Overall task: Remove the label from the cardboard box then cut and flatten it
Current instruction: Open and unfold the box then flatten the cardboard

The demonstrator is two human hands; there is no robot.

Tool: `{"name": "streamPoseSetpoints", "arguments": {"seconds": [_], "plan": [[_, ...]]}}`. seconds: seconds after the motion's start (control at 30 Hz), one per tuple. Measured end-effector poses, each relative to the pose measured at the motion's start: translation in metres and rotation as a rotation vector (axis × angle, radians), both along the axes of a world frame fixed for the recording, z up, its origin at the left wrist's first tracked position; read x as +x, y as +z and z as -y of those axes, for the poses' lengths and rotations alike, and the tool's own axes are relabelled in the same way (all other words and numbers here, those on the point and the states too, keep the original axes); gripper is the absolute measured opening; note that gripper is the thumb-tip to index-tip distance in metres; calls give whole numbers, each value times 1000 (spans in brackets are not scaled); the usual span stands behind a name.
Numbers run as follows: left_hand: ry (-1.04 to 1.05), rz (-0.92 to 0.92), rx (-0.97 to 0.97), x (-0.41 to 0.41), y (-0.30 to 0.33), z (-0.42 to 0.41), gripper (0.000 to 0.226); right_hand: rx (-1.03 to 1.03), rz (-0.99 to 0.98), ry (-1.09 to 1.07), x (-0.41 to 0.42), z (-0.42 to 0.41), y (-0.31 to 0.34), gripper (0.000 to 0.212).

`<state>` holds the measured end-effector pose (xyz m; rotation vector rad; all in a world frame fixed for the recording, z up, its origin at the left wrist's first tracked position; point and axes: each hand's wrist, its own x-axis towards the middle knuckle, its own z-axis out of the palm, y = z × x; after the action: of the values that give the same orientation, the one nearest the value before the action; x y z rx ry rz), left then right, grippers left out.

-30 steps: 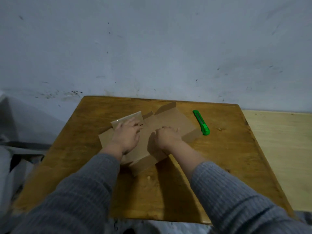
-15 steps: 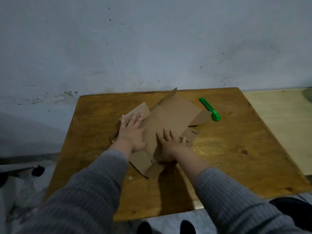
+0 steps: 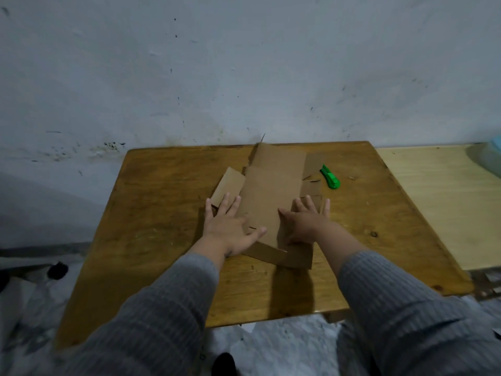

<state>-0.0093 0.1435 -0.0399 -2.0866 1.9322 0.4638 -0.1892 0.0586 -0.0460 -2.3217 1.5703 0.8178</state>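
Observation:
The brown cardboard box (image 3: 271, 185) lies opened out and nearly flat on the wooden table (image 3: 162, 240), its flaps spread to the sides. My left hand (image 3: 227, 226) rests palm down on its left part with fingers spread. On the box's near right part my right hand (image 3: 306, 221) presses flat in the same way. A green utility knife (image 3: 330, 180) lies on the table just right of the cardboard, partly under a flap edge. No label is visible on the cardboard.
A grey-white wall (image 3: 244, 77) rises right behind the table. A paler wooden surface (image 3: 439, 199) adjoins the table on the right, with a pale blue object (image 3: 488, 156) at its far edge. White sheeting covers the floor below.
The cardboard has been pressed from a half-folded shape to nearly flat. Both hands opened from curled to spread palms, and the view shifted back and upward.

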Motion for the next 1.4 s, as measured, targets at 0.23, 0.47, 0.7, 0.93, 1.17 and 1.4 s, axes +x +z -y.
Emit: {"name": "streamPoseSetpoints", "arguments": {"seconds": [0.23,0.47,0.7,0.93,1.17,1.4], "plan": [[56,-81,-42,-67,-10,-36,78,-253,114,-57,-60,-15,-4,59],[135,-139,27,-123,-40,-65,67,-234,837,-540,-104,-44,-17,73],[96,-83,-45,-157,-51,-62,69,-189,1090,-707,-121,-62,-19,62],[-42,-49,-321,-143,-47,-59,80,-198,1157,-690,-119,-61,-12,59],[233,-271,-442,-108,-33,-37,110,-350,564,-387,-125,-46,-15,60],[639,-757,-177,-91,-25,-20,132,-346,431,10,-82,-33,13,38]]}}
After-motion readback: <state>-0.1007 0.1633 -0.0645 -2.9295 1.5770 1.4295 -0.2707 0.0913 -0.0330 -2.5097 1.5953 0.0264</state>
